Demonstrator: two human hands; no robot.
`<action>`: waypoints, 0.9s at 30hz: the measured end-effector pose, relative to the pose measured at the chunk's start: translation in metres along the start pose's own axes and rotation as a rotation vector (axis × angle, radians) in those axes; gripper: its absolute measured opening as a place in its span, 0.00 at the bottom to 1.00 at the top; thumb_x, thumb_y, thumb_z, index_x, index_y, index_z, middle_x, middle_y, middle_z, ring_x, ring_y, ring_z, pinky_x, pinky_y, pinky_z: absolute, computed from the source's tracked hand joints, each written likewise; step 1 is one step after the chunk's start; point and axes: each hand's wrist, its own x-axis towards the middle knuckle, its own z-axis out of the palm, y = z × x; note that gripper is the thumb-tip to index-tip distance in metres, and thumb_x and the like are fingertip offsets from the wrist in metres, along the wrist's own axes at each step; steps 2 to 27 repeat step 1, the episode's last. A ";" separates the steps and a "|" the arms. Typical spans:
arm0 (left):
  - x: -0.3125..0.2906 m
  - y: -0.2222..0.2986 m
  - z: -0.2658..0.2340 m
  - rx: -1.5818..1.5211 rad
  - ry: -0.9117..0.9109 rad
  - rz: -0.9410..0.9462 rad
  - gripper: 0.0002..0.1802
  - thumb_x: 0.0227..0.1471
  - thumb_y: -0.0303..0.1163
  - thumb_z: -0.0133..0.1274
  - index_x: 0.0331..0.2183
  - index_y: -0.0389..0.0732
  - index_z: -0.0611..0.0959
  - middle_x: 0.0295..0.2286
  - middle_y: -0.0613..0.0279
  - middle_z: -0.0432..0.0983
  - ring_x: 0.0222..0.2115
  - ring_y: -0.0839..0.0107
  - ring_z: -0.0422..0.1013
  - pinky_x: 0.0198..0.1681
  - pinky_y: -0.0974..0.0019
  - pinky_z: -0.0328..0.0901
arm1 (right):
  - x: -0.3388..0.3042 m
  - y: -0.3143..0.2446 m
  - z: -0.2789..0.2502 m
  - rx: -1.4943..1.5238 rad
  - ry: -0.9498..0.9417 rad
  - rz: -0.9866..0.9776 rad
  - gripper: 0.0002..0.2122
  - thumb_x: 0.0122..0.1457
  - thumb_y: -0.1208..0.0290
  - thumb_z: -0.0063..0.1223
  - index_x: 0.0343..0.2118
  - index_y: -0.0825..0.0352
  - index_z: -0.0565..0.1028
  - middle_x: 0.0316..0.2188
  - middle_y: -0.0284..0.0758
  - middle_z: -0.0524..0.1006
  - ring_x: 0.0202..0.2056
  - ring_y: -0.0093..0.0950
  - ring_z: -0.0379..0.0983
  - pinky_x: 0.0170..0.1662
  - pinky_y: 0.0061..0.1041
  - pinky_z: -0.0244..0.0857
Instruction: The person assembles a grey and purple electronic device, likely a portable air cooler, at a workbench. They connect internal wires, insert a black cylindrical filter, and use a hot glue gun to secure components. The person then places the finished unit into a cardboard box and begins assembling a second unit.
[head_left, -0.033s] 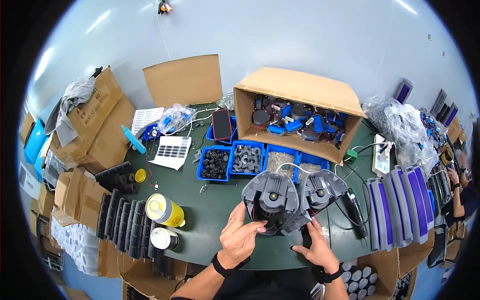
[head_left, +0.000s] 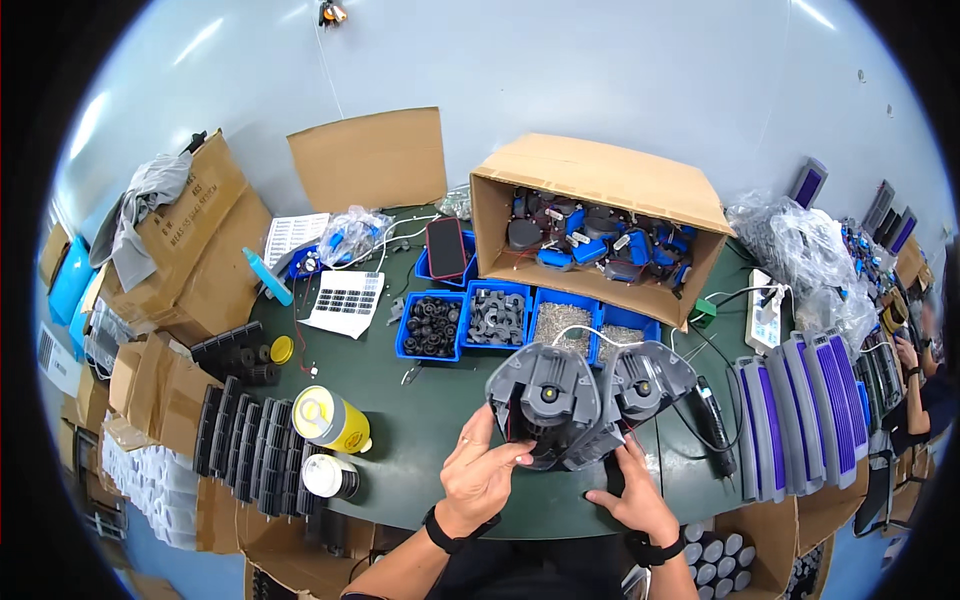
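Two dark grey plastic housings (head_left: 548,392) stand side by side over the table's front, joined by a white cable looping across their tops. Each has a round hub in its middle. My left hand (head_left: 478,472) grips the lower left edge of the left housing, thumb in front and the other fingers partly hidden. At the right housing (head_left: 648,380), my right hand (head_left: 632,492) touches the lower edge with its fingertips. Its thumb stretches away to the left and is off the part. A black pen-shaped electric screwdriver (head_left: 714,425) lies to the right.
Behind the housings, blue bins (head_left: 430,327) hold black knobs, grey parts and screws. A cardboard box (head_left: 600,165) of motors stands further back. Purple-grey panels (head_left: 800,415) line the right; a yellow container (head_left: 332,420) and black slotted parts (head_left: 255,455) stand left. A co-worker's hand shows far right.
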 end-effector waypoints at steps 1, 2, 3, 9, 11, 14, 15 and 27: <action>0.003 0.001 -0.001 -0.034 -0.001 0.005 0.19 0.37 0.14 0.67 0.35 0.40 0.93 0.61 0.27 0.69 0.58 0.41 0.74 0.59 0.55 0.69 | 0.001 -0.002 -0.001 -0.004 0.000 -0.005 0.47 0.50 0.64 0.78 0.68 0.82 0.61 0.68 0.55 0.65 0.75 0.52 0.48 0.72 0.44 0.54; 0.003 0.001 -0.001 -0.034 -0.001 0.005 0.19 0.37 0.14 0.67 0.35 0.40 0.93 0.61 0.27 0.69 0.58 0.41 0.74 0.59 0.55 0.69 | 0.001 -0.002 -0.001 -0.004 0.000 -0.005 0.47 0.50 0.64 0.78 0.68 0.82 0.61 0.68 0.55 0.65 0.75 0.52 0.48 0.72 0.44 0.54; 0.003 0.001 -0.001 -0.034 -0.001 0.005 0.19 0.37 0.14 0.67 0.35 0.40 0.93 0.61 0.27 0.69 0.58 0.41 0.74 0.59 0.55 0.69 | 0.001 -0.002 -0.001 -0.004 0.000 -0.005 0.47 0.50 0.64 0.78 0.68 0.82 0.61 0.68 0.55 0.65 0.75 0.52 0.48 0.72 0.44 0.54; 0.003 0.001 -0.001 -0.034 -0.001 0.005 0.19 0.37 0.14 0.67 0.35 0.40 0.93 0.61 0.27 0.69 0.58 0.41 0.74 0.59 0.55 0.69 | 0.001 -0.002 -0.001 -0.004 0.000 -0.005 0.47 0.50 0.64 0.78 0.68 0.82 0.61 0.68 0.55 0.65 0.75 0.52 0.48 0.72 0.44 0.54; 0.003 0.001 -0.001 -0.034 -0.001 0.005 0.19 0.37 0.14 0.67 0.35 0.40 0.93 0.61 0.27 0.69 0.58 0.41 0.74 0.59 0.55 0.69 | 0.001 -0.002 -0.001 -0.004 0.000 -0.005 0.47 0.50 0.64 0.78 0.68 0.82 0.61 0.68 0.55 0.65 0.75 0.52 0.48 0.72 0.44 0.54; 0.003 0.001 -0.001 -0.034 -0.001 0.005 0.19 0.37 0.14 0.67 0.35 0.40 0.93 0.61 0.27 0.69 0.58 0.41 0.74 0.59 0.55 0.69 | 0.001 -0.002 -0.001 -0.004 0.000 -0.005 0.47 0.50 0.64 0.78 0.68 0.82 0.61 0.68 0.55 0.65 0.75 0.52 0.48 0.72 0.44 0.54; 0.003 0.001 -0.001 -0.034 -0.001 0.005 0.19 0.37 0.14 0.67 0.35 0.40 0.93 0.61 0.27 0.69 0.58 0.41 0.74 0.59 0.55 0.69 | 0.001 -0.002 -0.001 -0.004 0.000 -0.005 0.47 0.50 0.64 0.78 0.68 0.82 0.61 0.68 0.55 0.65 0.75 0.52 0.48 0.72 0.44 0.54; 0.003 0.001 -0.001 -0.034 -0.001 0.005 0.19 0.37 0.14 0.67 0.35 0.40 0.93 0.61 0.27 0.69 0.58 0.41 0.74 0.59 0.55 0.69 | 0.001 -0.002 -0.001 -0.004 0.000 -0.005 0.47 0.50 0.64 0.78 0.68 0.82 0.61 0.68 0.55 0.65 0.75 0.52 0.48 0.72 0.44 0.54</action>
